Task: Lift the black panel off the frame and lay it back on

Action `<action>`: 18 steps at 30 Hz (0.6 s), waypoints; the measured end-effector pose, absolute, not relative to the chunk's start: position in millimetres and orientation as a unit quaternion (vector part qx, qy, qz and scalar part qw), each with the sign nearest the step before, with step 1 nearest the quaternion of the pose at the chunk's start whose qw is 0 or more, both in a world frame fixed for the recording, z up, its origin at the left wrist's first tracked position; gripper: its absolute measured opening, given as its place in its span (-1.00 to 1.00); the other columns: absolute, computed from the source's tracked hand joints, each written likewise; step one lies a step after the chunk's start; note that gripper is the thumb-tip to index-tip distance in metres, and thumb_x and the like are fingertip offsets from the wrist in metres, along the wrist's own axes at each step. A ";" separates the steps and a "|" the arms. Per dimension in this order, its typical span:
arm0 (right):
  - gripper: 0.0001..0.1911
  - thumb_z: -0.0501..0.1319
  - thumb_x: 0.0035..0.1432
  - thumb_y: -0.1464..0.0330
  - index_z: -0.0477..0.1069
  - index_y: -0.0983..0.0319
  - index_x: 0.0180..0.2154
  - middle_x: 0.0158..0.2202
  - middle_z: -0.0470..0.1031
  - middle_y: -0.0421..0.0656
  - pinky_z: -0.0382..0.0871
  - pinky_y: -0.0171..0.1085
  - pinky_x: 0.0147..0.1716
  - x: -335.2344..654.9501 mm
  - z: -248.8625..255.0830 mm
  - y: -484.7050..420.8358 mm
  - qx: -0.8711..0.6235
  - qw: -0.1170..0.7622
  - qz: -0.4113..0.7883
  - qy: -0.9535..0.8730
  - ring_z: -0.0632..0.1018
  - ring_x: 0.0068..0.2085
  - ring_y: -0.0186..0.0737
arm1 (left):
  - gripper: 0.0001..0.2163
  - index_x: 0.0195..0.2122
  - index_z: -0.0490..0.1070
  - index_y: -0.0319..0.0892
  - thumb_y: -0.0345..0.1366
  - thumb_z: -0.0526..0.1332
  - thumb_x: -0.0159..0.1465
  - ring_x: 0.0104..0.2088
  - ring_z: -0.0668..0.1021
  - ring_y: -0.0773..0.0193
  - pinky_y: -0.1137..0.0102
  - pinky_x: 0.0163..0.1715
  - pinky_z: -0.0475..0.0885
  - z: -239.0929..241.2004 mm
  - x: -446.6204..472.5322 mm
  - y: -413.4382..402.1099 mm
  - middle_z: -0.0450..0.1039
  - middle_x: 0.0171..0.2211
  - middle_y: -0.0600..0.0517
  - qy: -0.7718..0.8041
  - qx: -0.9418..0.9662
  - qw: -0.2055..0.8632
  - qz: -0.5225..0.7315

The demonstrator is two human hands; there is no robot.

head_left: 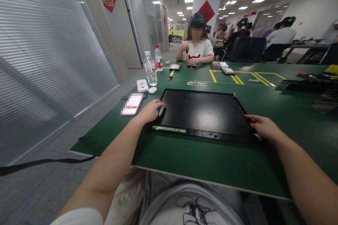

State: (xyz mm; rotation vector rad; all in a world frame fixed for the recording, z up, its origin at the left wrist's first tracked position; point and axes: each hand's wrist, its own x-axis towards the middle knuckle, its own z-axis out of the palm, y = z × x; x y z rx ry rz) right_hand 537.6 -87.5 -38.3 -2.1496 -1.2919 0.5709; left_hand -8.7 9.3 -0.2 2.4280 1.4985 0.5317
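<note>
Here, one flat black panel [203, 114], screen-like, lies face up on the green bench [290, 119] directly in front of me, its near edge showing a narrow strip of exposed green circuit board [169, 129]. My left hand [151, 111] rests on the panel's near left corner, fingers loosely curled over the frame, not clamped. My right hand [264, 126] lies at the near right corner, fingers spread flat along the edge, open and only touching. Step in hand, by my reading: steadying or squaring the panel on the bench. A next move would call for even grip on both corners, kept off the bare board strip. Also on the bench, to the left: a phone [132, 104], a white charger box [142, 85], a small white earbud case [152, 90], two water bottles [150, 68]. Yellow tape lines [239, 78] mark the far surface. Opposite sits a co-worker in a white shirt [198, 49], hands on a small device; other people sit further back.
</note>
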 end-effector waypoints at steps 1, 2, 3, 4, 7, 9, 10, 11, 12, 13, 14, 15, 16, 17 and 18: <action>-0.45 0.34 -0.03 0.45 0.78 0.19 0.05 -0.02 0.74 0.10 0.64 -0.03 -0.07 539.1 -39.3 -87.4 -0.801 0.288 0.216 -0.479 0.73 -0.14 0.10 | -0.42 0.23 0.68 -0.18 -0.56 0.15 0.22 0.37 0.57 -0.10 0.14 0.47 0.38 -0.6 -9.0 9.6 0.52 0.36 -0.19 0.514 0.829 0.122 0.184; -0.45 0.35 -0.03 0.45 0.78 0.19 0.04 -0.02 0.74 0.10 0.64 -0.04 -0.06 540.8 -40.7 -87.4 -0.798 0.296 0.219 -0.476 0.73 -0.12 0.11 | -0.43 0.22 0.68 -0.17 -0.55 0.16 0.22 0.36 0.57 -0.10 0.14 0.47 0.38 -1.1 -9.4 9.9 0.52 0.36 -0.19 0.514 0.828 0.123 0.186; -0.45 0.35 -0.04 0.44 0.78 0.19 0.04 -0.01 0.73 0.10 0.64 -0.05 -0.06 542.5 -42.4 -87.3 -0.796 0.305 0.224 -0.473 0.73 -0.10 0.11 | -0.43 0.21 0.69 -0.16 -0.54 0.16 0.22 0.36 0.57 -0.10 0.13 0.47 0.39 -1.6 -9.7 10.3 0.52 0.35 -0.18 0.515 0.827 0.122 0.188; -0.44 0.36 -0.06 0.44 0.78 0.18 0.04 0.00 0.73 0.10 0.63 -0.06 -0.06 544.2 -44.4 -87.1 -0.792 0.313 0.229 -0.471 0.73 -0.09 0.10 | -0.44 0.21 0.69 -0.16 -0.53 0.16 0.22 0.36 0.58 -0.10 0.13 0.47 0.39 -2.0 -9.9 10.6 0.52 0.35 -0.18 0.515 0.828 0.121 0.188; -0.41 0.37 -0.08 0.43 0.77 0.17 0.05 0.01 0.73 0.08 0.63 -0.12 -0.10 548.8 -50.0 -86.5 -0.782 0.335 0.250 -0.462 0.73 -0.10 0.04 | -0.44 0.22 0.68 -0.16 -0.51 0.16 0.24 0.35 0.58 -0.10 0.11 0.47 0.39 -3.0 -9.9 11.9 0.52 0.35 -0.19 0.512 0.830 0.120 0.184; -0.40 0.37 -0.09 0.43 0.76 0.17 0.06 0.02 0.73 0.06 0.63 -0.15 -0.14 550.7 -52.0 -86.2 -0.776 0.344 0.272 -0.452 0.72 -0.13 -0.01 | -0.45 0.21 0.69 -0.16 -0.51 0.15 0.25 0.34 0.59 -0.11 0.09 0.47 0.38 -3.7 -9.5 12.9 0.53 0.34 -0.20 0.511 0.832 0.119 0.181; -0.40 0.37 -0.10 0.43 0.76 0.17 0.06 0.03 0.72 0.05 0.63 -0.17 -0.15 551.2 -52.1 -86.2 -0.773 0.348 0.284 -0.448 0.71 -0.13 -0.03 | -0.45 0.21 0.69 -0.17 -0.51 0.15 0.25 0.34 0.59 -0.11 0.08 0.47 0.38 -4.1 -9.4 13.3 0.53 0.34 -0.20 0.511 0.832 0.117 0.180; -0.39 0.37 -0.10 0.44 0.76 0.17 0.06 0.04 0.72 0.04 0.63 -0.18 -0.16 551.4 -51.6 -86.3 -0.770 0.350 0.295 -0.444 0.71 -0.14 -0.04 | -0.45 0.22 0.69 -0.17 -0.52 0.14 0.25 0.34 0.59 -0.11 0.07 0.48 0.37 -4.4 -9.2 13.7 0.53 0.34 -0.21 0.511 0.833 0.115 0.179; -0.39 0.37 -0.10 0.44 0.75 0.17 0.06 0.04 0.72 0.03 0.63 -0.19 -0.17 551.3 -50.5 -86.4 -0.769 0.350 0.303 -0.440 0.71 -0.14 -0.05 | -0.45 0.22 0.68 -0.18 -0.52 0.14 0.25 0.34 0.59 -0.11 0.07 0.48 0.37 -4.7 -9.2 13.9 0.53 0.35 -0.22 0.511 0.833 0.113 0.177; -0.39 0.37 -0.10 0.44 0.75 0.17 0.06 0.05 0.71 0.03 0.63 -0.20 -0.17 550.9 -49.0 -86.6 -0.770 0.350 0.307 -0.437 0.71 -0.13 -0.05 | -0.44 0.23 0.68 -0.19 -0.53 0.13 0.26 0.34 0.59 -0.11 0.07 0.48 0.36 -5.0 -9.2 14.0 0.52 0.35 -0.22 0.512 0.834 0.110 0.175; -0.38 0.37 -0.11 0.45 0.75 0.17 0.06 0.06 0.71 0.03 0.63 -0.20 -0.16 550.3 -47.1 -86.9 -0.771 0.349 0.309 -0.435 0.71 -0.12 -0.04 | -0.44 0.23 0.67 -0.19 -0.53 0.12 0.26 0.35 0.59 -0.10 0.07 0.49 0.36 -5.2 -9.3 14.0 0.52 0.36 -0.22 0.512 0.834 0.109 0.172; -0.38 0.37 -0.12 0.45 0.76 0.16 0.06 0.06 0.71 0.03 0.63 -0.19 -0.15 549.7 -45.1 -87.2 -0.772 0.347 0.310 -0.434 0.71 -0.10 -0.03 | -0.43 0.24 0.67 -0.19 -0.53 0.12 0.26 0.35 0.58 -0.10 0.08 0.49 0.36 -5.3 -9.4 13.9 0.51 0.36 -0.22 0.513 0.834 0.108 0.170; -0.38 0.37 -0.13 0.45 0.76 0.15 0.05 0.07 0.71 0.04 0.64 -0.19 -0.14 548.9 -43.1 -87.4 -0.772 0.345 0.311 -0.433 0.71 -0.08 0.00 | -0.43 0.24 0.67 -0.19 -0.53 0.12 0.26 0.35 0.58 -0.10 0.08 0.48 0.36 -5.5 -9.6 13.8 0.51 0.36 -0.21 0.514 0.834 0.109 0.169; -0.38 0.38 -0.14 0.46 0.76 0.15 0.04 0.07 0.71 0.04 0.64 -0.18 -0.12 548.2 -41.4 -87.7 -0.772 0.344 0.311 -0.434 0.71 -0.05 0.02 | -0.43 0.24 0.67 -0.18 -0.54 0.12 0.26 0.36 0.58 -0.10 0.09 0.48 0.36 -5.7 -9.8 13.7 0.51 0.37 -0.21 0.514 0.834 0.110 0.169; -0.39 0.38 -0.14 0.46 0.77 0.14 0.03 0.07 0.71 0.05 0.64 -0.17 -0.09 547.5 -40.2 -87.9 -0.772 0.343 0.313 -0.434 0.72 -0.03 0.04 | -0.43 0.24 0.67 -0.18 -0.54 0.13 0.26 0.36 0.57 -0.11 0.09 0.48 0.37 -5.9 -10.1 13.7 0.51 0.37 -0.21 0.514 0.833 0.112 0.171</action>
